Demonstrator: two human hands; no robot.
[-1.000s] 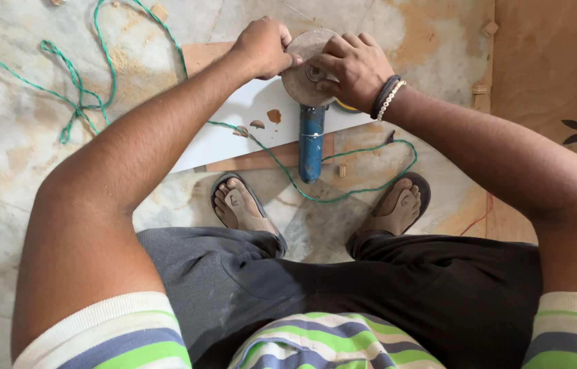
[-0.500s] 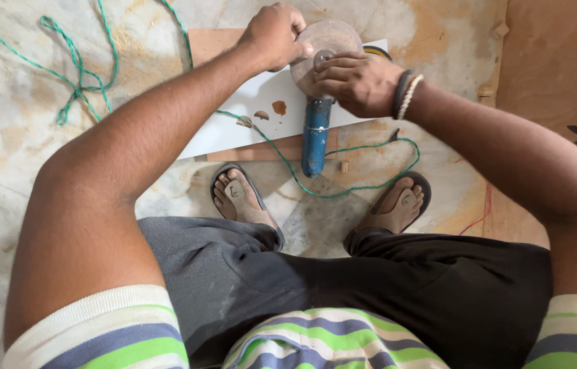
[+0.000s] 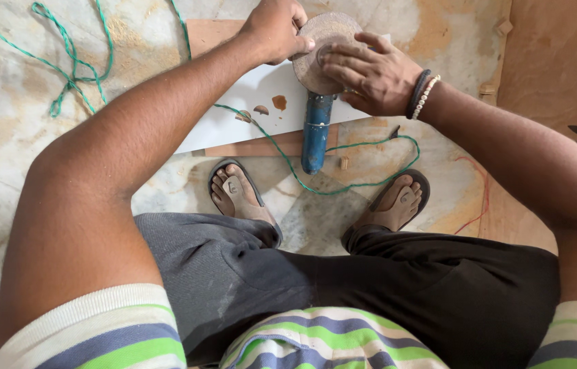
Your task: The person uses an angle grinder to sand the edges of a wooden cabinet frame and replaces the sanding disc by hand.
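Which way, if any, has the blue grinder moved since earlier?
No. The blue grinder keeps its place beside the orange spot on the white board; only the camera shifted.

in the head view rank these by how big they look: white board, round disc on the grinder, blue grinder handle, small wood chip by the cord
1. white board, though arms cover part
2. round disc
3. blue grinder handle, close to the disc in area, so that order is unsure
4. small wood chip

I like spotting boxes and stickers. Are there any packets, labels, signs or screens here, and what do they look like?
None: no packet, label, sign or screen shows.
What is there: both hands, left hand and right hand, on a round dusty disc of a blue-handled grinder, lying on a white board, with a green cord on the floor.
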